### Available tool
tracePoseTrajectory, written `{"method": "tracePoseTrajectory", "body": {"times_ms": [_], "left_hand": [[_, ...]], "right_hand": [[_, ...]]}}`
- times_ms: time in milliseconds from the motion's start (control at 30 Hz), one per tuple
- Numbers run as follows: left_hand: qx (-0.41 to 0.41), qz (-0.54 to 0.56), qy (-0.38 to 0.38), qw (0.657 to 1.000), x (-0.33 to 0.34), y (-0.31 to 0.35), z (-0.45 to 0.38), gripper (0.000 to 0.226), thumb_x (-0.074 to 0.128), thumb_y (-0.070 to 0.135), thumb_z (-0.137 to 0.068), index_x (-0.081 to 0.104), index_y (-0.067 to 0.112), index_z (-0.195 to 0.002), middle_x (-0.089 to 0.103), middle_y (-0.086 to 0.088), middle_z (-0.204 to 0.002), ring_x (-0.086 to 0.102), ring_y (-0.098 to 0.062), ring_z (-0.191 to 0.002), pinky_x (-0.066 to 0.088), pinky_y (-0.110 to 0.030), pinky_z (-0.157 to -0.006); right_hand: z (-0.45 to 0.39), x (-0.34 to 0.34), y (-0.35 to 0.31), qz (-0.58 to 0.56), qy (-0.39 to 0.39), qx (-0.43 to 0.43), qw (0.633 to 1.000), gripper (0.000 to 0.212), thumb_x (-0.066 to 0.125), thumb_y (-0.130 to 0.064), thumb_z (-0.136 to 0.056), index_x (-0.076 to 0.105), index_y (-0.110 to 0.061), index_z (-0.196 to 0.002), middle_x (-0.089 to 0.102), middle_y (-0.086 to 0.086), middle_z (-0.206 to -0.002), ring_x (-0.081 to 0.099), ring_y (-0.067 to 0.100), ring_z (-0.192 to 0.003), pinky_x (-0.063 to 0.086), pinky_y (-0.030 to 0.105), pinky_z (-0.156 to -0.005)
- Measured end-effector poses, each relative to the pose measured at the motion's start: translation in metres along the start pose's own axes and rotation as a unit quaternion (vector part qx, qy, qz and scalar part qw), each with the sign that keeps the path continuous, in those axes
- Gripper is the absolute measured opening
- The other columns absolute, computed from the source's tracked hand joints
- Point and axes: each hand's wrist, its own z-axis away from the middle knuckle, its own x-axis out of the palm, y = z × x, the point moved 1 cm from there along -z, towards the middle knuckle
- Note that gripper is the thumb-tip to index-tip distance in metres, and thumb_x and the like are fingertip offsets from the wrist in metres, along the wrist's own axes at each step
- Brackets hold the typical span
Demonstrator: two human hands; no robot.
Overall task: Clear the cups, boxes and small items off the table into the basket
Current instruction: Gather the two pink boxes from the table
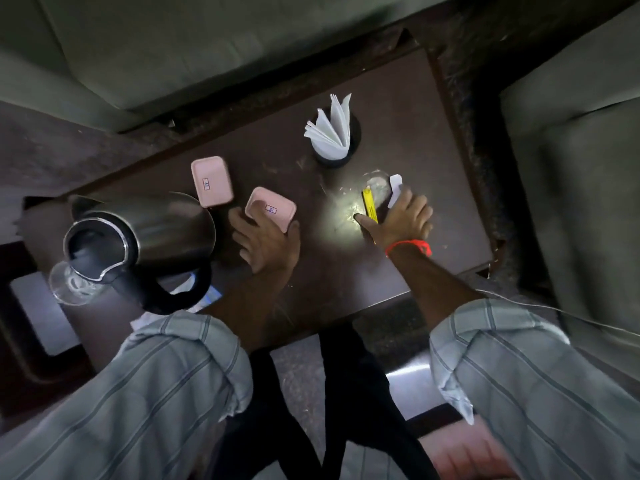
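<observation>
Left hand (263, 242) gripped a pink box (270, 209); right hand (401, 216), at 3 o'clock of it, pinched a yellow packet (370, 206) on the bench (415, 143).

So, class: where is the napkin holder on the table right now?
In the head view, the napkin holder stands toward the table's far side, right of centre, beyond the right hand.

Two flat pink plastic boxes with rounded corners lie on the one dark brown table (398, 271): one (211, 181) farther back, one (270, 209) nearer. There is one steel electric kettle with a black handle (145, 237), one clear stemmed glass (71, 284) beside it, and one round black holder stuffed with folded white paper napkins (334, 133). One yellow stick-shaped packet (370, 206) and one small white paper slip (395, 188) complete the count. Two hands show, left (265, 247) and right (403, 216).
</observation>
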Motion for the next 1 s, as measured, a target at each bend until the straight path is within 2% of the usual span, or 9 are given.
{"method": "tracePoseTrajectory", "body": {"times_ms": [200, 300, 367, 433, 567, 667, 767, 867, 1000], "left_hand": [[0.006, 0.004, -0.017, 1.000, -0.003, 0.004, -0.001, 0.073, 0.079, 0.045, -0.078, 0.042, 0.016, -0.133, 0.024, -0.014, -0.159, 0.041, -0.044, -0.131, 0.045, -0.057, -0.102], [0.066, -0.032, 0.025, 0.997, -0.021, 0.006, 0.004, 0.063, 0.072, 0.041, -0.069, 0.048, 0.015, -0.122, 0.039, -0.012, -0.148, 0.047, -0.040, -0.120, 0.042, -0.050, -0.098], [0.131, -0.031, 0.081, 0.988, -0.036, 0.007, 0.001, 0.050, 0.065, 0.038, -0.069, 0.050, 0.016, -0.111, 0.047, -0.014, -0.138, 0.049, -0.039, -0.111, 0.040, -0.047, -0.092], [0.162, -0.015, 0.126, 0.979, -0.050, 0.006, -0.013, 0.045, 0.064, 0.034, -0.074, 0.050, 0.015, -0.113, 0.047, -0.018, -0.139, 0.047, -0.040, -0.117, 0.036, -0.048, -0.097], [0.078, -0.024, 0.146, 0.986, -0.070, 0.007, -0.068, 0.058, 0.060, 0.040, -0.089, 0.049, 0.010, -0.137, 0.028, -0.026, -0.159, 0.038, -0.045, -0.142, 0.029, -0.048, -0.117], [0.006, -0.046, 0.062, 0.997, -0.065, 0.008, -0.101, 0.068, 0.061, 0.047, -0.095, 0.035, 0.017, -0.152, 0.015, -0.025, -0.166, 0.032, -0.042, -0.148, 0.027, -0.051, -0.123], [-0.018, -0.056, -0.011, 0.998, -0.051, 0.007, -0.114, 0.071, 0.062, 0.043, -0.097, 0.027, 0.023, -0.156, 0.018, -0.023, -0.165, 0.036, -0.042, -0.146, 0.025, -0.052, -0.123], [0.013, -0.061, 0.008, 0.998, -0.046, 0.003, -0.113, 0.066, 0.066, 0.031, -0.096, 0.034, 0.025, -0.153, 0.027, -0.017, -0.160, 0.044, -0.042, -0.137, 0.032, -0.050, -0.118], [0.012, 0.012, 0.030, 0.999, -0.048, 0.006, -0.093, 0.064, 0.071, 0.021, -0.088, 0.043, 0.027, -0.145, 0.035, -0.014, -0.153, 0.046, -0.040, -0.130, 0.038, -0.050, -0.111]], "right_hand": [[0.005, 0.007, 0.000, 0.034, 0.075, -0.008, 0.997, 0.092, 0.063, -0.081, -0.065, 0.050, -0.013, -0.127, 0.053, 0.017, -0.121, 0.052, 0.039, -0.109, 0.044, 0.051, -0.087], [0.016, 0.013, -0.016, 0.000, 0.114, -0.176, 0.978, 0.073, 0.065, -0.065, -0.075, 0.053, -0.015, -0.127, 0.055, 0.020, -0.120, 0.053, 0.041, -0.105, 0.043, 0.050, -0.084], [0.029, 0.018, -0.041, -0.025, 0.081, -0.303, 0.949, 0.069, 0.066, -0.060, -0.078, 0.053, -0.018, -0.131, 0.055, 0.018, -0.121, 0.052, 0.039, -0.106, 0.044, 0.049, -0.087], [0.043, 0.024, -0.073, -0.021, 0.028, -0.365, 0.930, 0.075, 0.070, -0.057, -0.075, 0.052, -0.018, -0.136, 0.053, 0.017, -0.126, 0.051, 0.038, -0.110, 0.046, 0.048, -0.090], [0.062, 0.040, -0.128, 0.004, -0.090, -0.359, 0.929, 0.099, 0.078, -0.050, -0.072, 0.029, -0.025, -0.154, 0.031, 0.015, -0.154, 0.041, 0.035, -0.130, 0.044, 0.047, -0.105], [0.070, 0.059, -0.141, 0.043, -0.124, -0.346, 0.929, 0.106, 0.079, -0.044, -0.076, 0.014, -0.031, -0.158, 0.016, 0.012, -0.163, 0.034, 0.037, -0.135, 0.044, 0.050, -0.105], [0.073, 0.068, -0.141, 0.066, -0.092, -0.339, 0.934, 0.102, 0.078, -0.037, -0.077, 0.015, -0.035, -0.157, 0.030, 0.009, -0.156, 0.040, 0.035, -0.131, 0.046, 0.050, -0.101], [0.065, 0.067, -0.135, 0.036, -0.070, -0.342, 0.936, 0.088, 0.074, -0.028, -0.076, 0.030, -0.032, -0.152, 0.049, 0.004, -0.135, 0.051, 0.033, -0.117, 0.050, 0.050, -0.093], [0.057, 0.056, -0.111, -0.107, -0.116, -0.284, 0.946, 0.082, 0.071, -0.018, -0.070, 0.036, -0.026, -0.144, 0.057, 0.008, -0.126, 0.056, 0.036, -0.112, 0.049, 0.045, -0.097]]}}
